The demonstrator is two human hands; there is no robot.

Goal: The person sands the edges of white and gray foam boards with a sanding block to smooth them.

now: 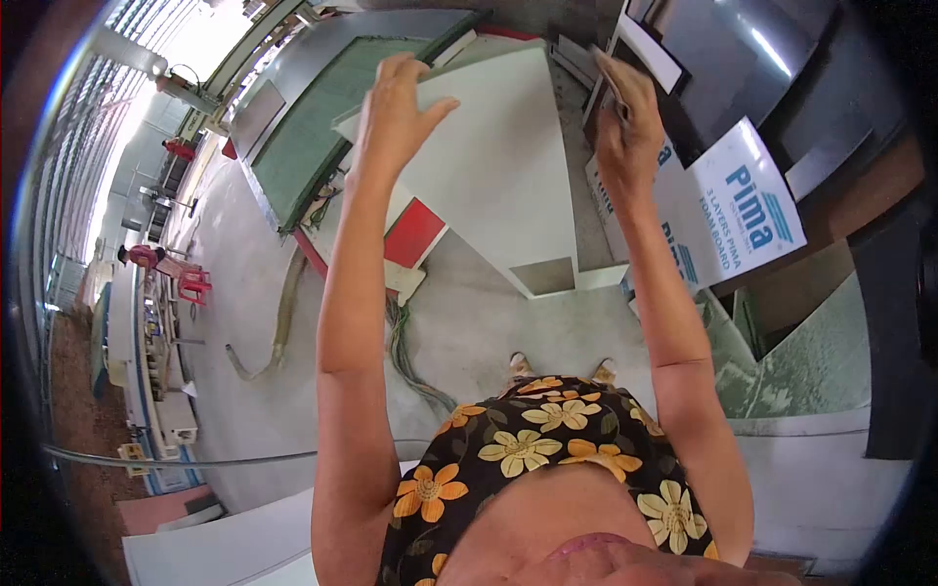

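Note:
My left hand is raised over the left edge of a large white panel, its thumb stretched away from the fingers. Whether its fingertips touch the panel cannot be told. To the right of the panel, my right hand is held up beside dark stacked boards, fingers extended and slightly bent, palm turned inward. Nothing is plainly held in either hand. The white panel slants toward me and has a greyish rectangle at its near end.
Foam-board sheets printed "Pima" lie at right, below dark glossy sheets. A green-topped table stands at left, a red patch near it. Hoses and cables cross the floor. A person is far left.

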